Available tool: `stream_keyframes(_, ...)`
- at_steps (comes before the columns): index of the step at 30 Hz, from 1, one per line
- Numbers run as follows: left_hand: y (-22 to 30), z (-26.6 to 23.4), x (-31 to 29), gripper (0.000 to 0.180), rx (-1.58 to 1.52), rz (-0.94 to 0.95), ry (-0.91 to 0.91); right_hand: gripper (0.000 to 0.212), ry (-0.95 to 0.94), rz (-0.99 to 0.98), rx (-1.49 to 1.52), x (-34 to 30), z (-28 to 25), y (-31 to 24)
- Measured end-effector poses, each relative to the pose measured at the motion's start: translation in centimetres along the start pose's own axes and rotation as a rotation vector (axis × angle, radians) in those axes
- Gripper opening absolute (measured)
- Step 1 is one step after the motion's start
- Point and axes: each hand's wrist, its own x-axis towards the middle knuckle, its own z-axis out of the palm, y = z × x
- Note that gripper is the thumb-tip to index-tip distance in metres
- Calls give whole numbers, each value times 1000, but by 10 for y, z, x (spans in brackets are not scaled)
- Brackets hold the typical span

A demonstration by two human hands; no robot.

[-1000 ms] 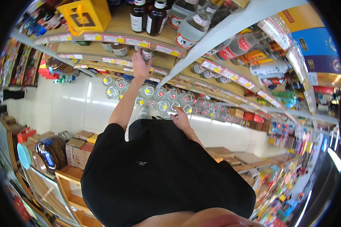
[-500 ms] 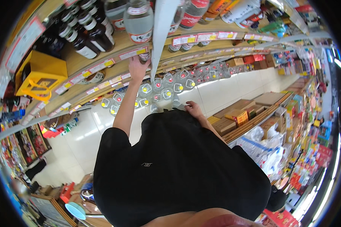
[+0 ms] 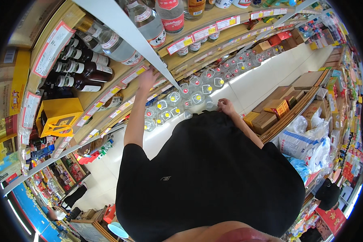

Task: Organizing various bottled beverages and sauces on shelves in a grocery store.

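My left hand [image 3: 147, 80] is raised to the shelf edge beside the white upright post [image 3: 137, 34], just below a price-label strip [image 3: 134, 75]. Its fingers are blurred and partly hidden at the shelf, so I cannot tell whether they grip anything. Above it, large clear glass bottles [image 3: 119, 45] and dark brown bottles [image 3: 86, 71] stand on the shelf. My right hand [image 3: 226, 106] hangs low in front of my black shirt [image 3: 213, 169], its fingers loosely curled with nothing visible in them. Clear plastic jugs [image 3: 197, 98] with red and yellow caps stand on the floor near it.
A yellow box [image 3: 60, 117] stands at the shelf's left end. To the right, a low stand holds cardboard boxes [image 3: 266, 121] and white plastic bags [image 3: 306, 141]. Another person [image 3: 70, 199] is at the lower left, and a dark-capped head [image 3: 327, 192] appears at the lower right.
My view has turned, and the shelves appear tilted and shifted. My left hand, earlier at a small capped container by the post, now shows blurred at the shelf edge. My right hand stays loosely curled.
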Motion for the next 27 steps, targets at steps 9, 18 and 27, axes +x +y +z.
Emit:
stream_keyframes(9, 3, 19, 39, 58, -292, 126, -67, 41, 73, 87, 173, -3, -24, -7)
stream_keyframes(18, 32, 28, 45, 65, -377, 259, 173, 39, 140, 107, 227, -14, -36, 5)
stream_keyframes(27, 26, 10, -57, 17, -332, -27, 654, 37, 50, 76, 69, -10, -8, -1)
